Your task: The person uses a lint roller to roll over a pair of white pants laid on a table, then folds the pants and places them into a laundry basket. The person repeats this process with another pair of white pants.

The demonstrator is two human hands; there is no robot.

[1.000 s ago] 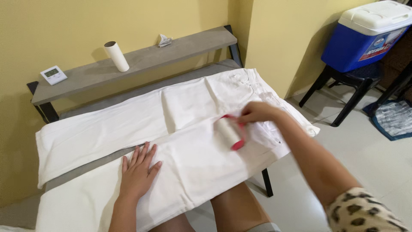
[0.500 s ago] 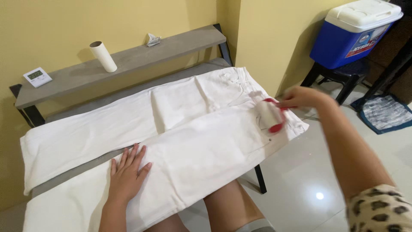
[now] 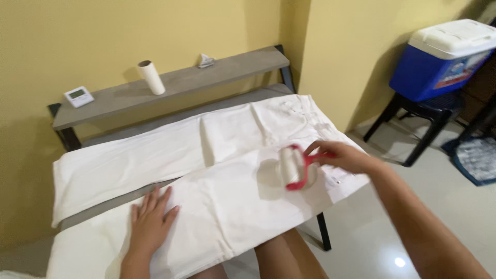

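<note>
White trousers (image 3: 217,181) lie spread flat across a grey table (image 3: 243,101). My right hand (image 3: 343,156) grips the red handle of a lint roller (image 3: 293,166), whose white roll rests on the near trouser leg close to the waistband. My left hand (image 3: 150,221) lies flat, fingers spread, on the same leg further to the left, pressing the cloth down.
A raised grey shelf (image 3: 170,85) at the back holds a spare white roll (image 3: 151,77), a small white timer (image 3: 78,96) and a crumpled scrap (image 3: 206,61). A blue cooler with a white lid (image 3: 447,58) sits on a black stool (image 3: 413,116) to the right. My knees are below the table edge.
My right hand has rolled the lint roller back leftward from the waistband edge onto the near leg. My left hand has stayed pressed on the cloth.
</note>
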